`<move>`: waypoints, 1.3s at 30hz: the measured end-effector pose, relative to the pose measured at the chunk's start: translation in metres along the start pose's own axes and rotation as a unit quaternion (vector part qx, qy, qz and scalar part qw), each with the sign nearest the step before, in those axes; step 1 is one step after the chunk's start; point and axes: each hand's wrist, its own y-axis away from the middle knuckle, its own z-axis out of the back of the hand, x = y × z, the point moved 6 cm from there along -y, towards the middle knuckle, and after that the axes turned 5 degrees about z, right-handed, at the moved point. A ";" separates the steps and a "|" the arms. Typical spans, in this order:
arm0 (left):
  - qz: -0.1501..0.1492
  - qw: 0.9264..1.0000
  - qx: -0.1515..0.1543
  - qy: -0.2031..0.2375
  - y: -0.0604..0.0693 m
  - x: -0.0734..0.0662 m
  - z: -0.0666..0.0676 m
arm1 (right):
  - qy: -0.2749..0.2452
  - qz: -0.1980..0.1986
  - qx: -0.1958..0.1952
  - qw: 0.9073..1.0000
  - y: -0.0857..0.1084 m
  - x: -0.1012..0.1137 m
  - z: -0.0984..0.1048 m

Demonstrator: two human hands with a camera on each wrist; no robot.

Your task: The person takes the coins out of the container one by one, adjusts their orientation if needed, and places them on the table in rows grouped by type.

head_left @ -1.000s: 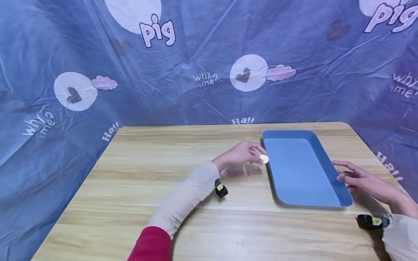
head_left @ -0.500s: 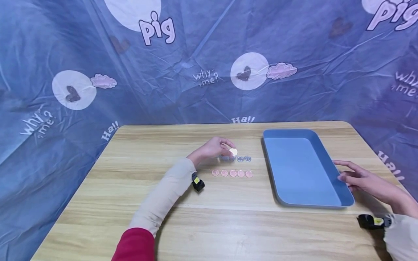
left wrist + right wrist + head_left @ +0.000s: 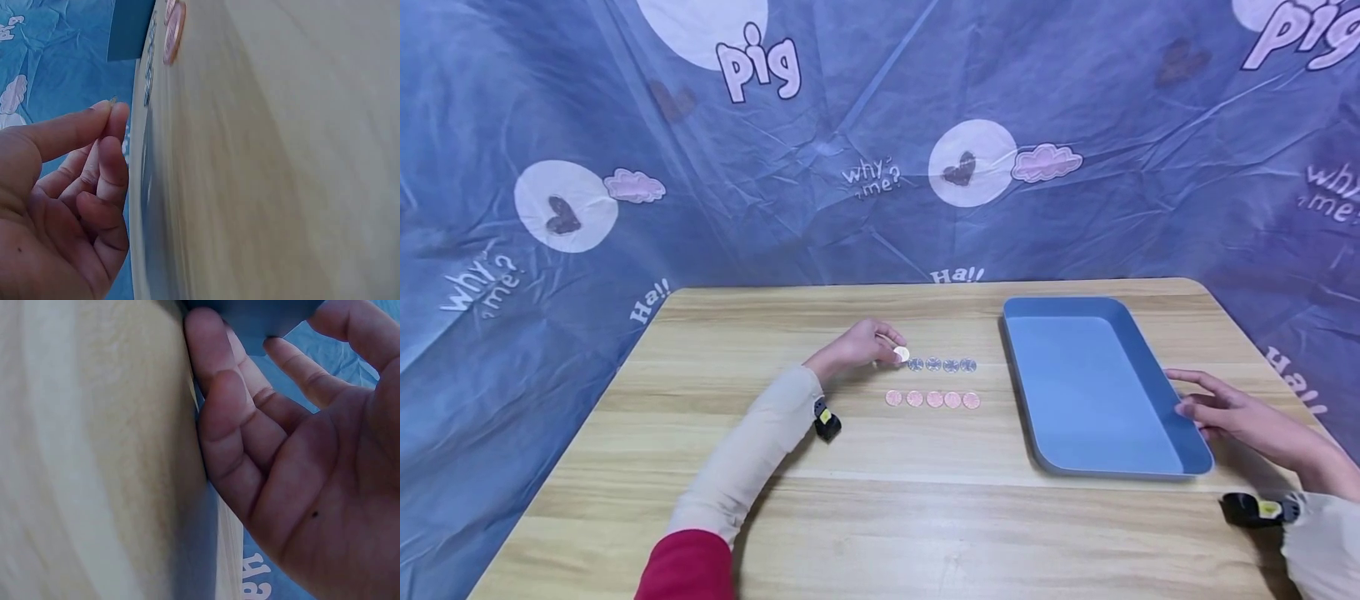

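My left hand pinches a pale, shiny coin between thumb and fingertips, low over the table. In the left wrist view only the coin's thin edge shows; the other fingers are curled inward. Just right of that hand lies a row of several silver coins. Nearer to me runs a row of several copper coins. On the right stands a blue tray. The thumb and fingertips of my right hand touch its right wall from outside.
The wooden table carries everything. Behind it hangs a blue cloth with printed words and shapes. The tray stands right of both coin rows. A black wrist strap sits on the left arm, another strap on the right.
From beside the tray's left wall my left hand has moved left with the coin, past the silver row to its left end. Both rows have come into view. My right hand has stayed put.
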 end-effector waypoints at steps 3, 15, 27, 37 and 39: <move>0.005 1.000 -0.002 -0.010 0.002 0.004 0.004 | 0.007 -0.005 -0.006 1.000 0.000 0.000 0.000; -0.001 0.998 0.008 -0.058 -0.001 0.009 0.004 | -0.008 -0.010 -0.002 1.000 -0.001 0.000 -0.001; -0.009 0.992 0.007 -0.127 0.001 0.002 0.000 | -0.024 0.013 0.004 1.000 -0.001 0.001 -0.001; -0.022 0.973 -0.007 -0.230 0.002 -0.004 0.001 | -0.002 -0.002 -0.006 1.000 -0.002 0.001 0.000; -0.021 0.973 -0.004 -0.229 0.002 -0.003 0.001 | -0.006 0.005 -0.002 1.000 -0.002 0.001 0.000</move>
